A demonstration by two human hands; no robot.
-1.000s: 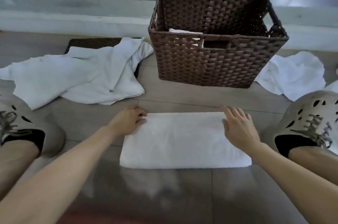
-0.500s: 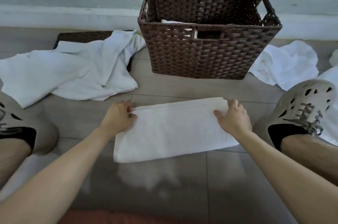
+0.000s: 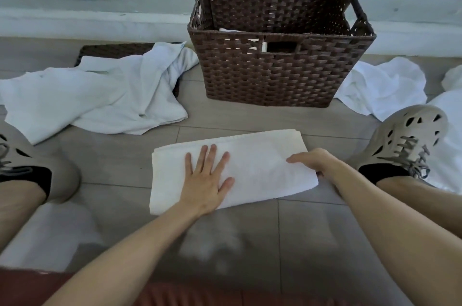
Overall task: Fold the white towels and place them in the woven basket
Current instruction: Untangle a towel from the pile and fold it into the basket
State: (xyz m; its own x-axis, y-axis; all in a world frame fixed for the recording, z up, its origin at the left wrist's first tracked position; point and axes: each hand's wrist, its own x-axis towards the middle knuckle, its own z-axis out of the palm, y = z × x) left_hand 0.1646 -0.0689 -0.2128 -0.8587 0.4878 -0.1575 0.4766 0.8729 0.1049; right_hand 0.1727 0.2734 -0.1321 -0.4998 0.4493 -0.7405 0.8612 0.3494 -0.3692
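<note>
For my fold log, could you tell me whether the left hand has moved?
Yes: against the woven basket, the left hand slid right, from the folded towel's edge onto it.

The left hand has moved flat onto the folded towel.

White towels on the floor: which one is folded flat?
The folded towel under the left hand and right hand, before the basket; the left heap and right heap lie crumpled.

The person wears taupe moulded shoes, left shoe and right shoe alike (oval cut-outs, grey laces), over black socks; forearms bare, rust-red cloth at the lap
</note>
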